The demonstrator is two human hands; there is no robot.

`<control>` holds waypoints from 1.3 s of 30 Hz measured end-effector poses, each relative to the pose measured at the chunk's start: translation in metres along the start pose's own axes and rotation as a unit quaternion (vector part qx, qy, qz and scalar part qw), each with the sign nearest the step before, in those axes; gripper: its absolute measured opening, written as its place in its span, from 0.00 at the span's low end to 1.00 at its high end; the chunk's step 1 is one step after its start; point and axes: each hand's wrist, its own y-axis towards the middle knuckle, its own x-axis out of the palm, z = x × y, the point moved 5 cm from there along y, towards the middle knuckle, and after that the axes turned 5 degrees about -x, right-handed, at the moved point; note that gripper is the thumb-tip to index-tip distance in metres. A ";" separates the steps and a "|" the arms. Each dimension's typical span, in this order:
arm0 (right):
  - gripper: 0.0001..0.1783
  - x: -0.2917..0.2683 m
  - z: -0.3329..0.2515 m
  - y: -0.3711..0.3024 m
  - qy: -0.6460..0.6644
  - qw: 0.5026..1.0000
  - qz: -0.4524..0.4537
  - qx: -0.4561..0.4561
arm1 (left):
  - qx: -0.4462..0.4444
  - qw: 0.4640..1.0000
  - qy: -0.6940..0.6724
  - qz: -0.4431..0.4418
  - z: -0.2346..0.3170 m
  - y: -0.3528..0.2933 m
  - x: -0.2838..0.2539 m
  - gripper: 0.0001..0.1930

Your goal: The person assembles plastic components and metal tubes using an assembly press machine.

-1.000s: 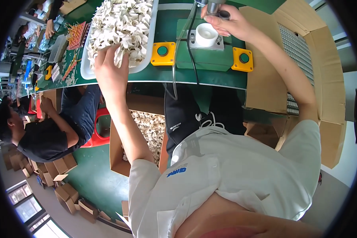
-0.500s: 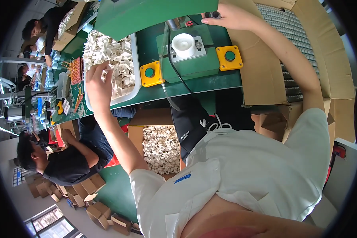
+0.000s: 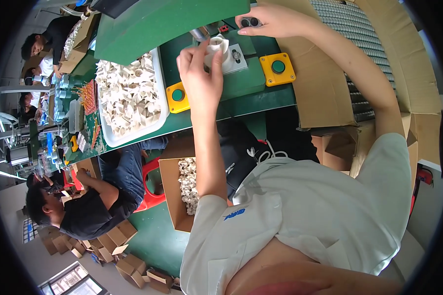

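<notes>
My left hand (image 3: 199,78) is at the white fixture block (image 3: 230,55) on the green bench, its fingers closed on a white plastic part (image 3: 216,45) over the block. My right hand (image 3: 270,20) reaches further back and pinches a small dark cylindrical piece (image 3: 249,22) beside the green machine cover (image 3: 167,22). Two yellow push-button boxes with green buttons flank the fixture, one at the left (image 3: 177,97) and one at the right (image 3: 277,69).
A white tray (image 3: 129,93) heaped with white plastic parts lies left of the fixture. A cardboard box (image 3: 179,194) of the same parts stands under the bench by my knees. Cardboard sheets and a roller track (image 3: 359,54) run along the right. Other people work at the left.
My left hand has left the tray with a white part and moved right to the fixture. My right hand stays at the back. My head has turned, shifting the view.
</notes>
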 end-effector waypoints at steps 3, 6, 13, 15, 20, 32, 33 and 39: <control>0.14 0.000 0.003 -0.002 0.010 1.000 0.000 -0.006 | 0.052 0.997 0.043 0.035 0.012 -0.001 -0.006 0.16; 0.14 0.000 0.004 -0.003 0.021 1.000 -0.001 -0.021 | 0.102 0.988 0.092 0.075 0.023 0.001 -0.015 0.16; 0.13 -0.001 0.000 -0.004 0.012 1.000 -0.008 -0.020 | 0.100 0.994 0.039 -0.032 0.021 0.006 -0.011 0.13; 0.13 0.001 -0.001 -0.002 0.009 1.000 -0.018 -0.016 | 0.112 0.991 0.065 -0.017 0.019 0.003 -0.014 0.12; 0.11 0.001 0.001 -0.004 0.011 0.999 -0.007 -0.043 | 0.105 0.991 0.076 -0.043 0.024 0.005 -0.022 0.10; 0.16 0.006 0.004 -0.017 -0.039 0.996 -0.069 0.037 | 0.152 0.976 0.084 -0.131 0.029 0.001 -0.043 0.10; 0.17 0.009 0.013 -0.021 -0.014 0.988 -0.144 0.056 | 0.134 0.978 0.123 -0.102 0.032 -0.003 -0.053 0.10; 0.22 0.025 0.019 -0.034 0.038 0.943 -0.320 0.079 | 0.014 0.949 0.290 -0.120 0.000 -0.043 -0.077 0.08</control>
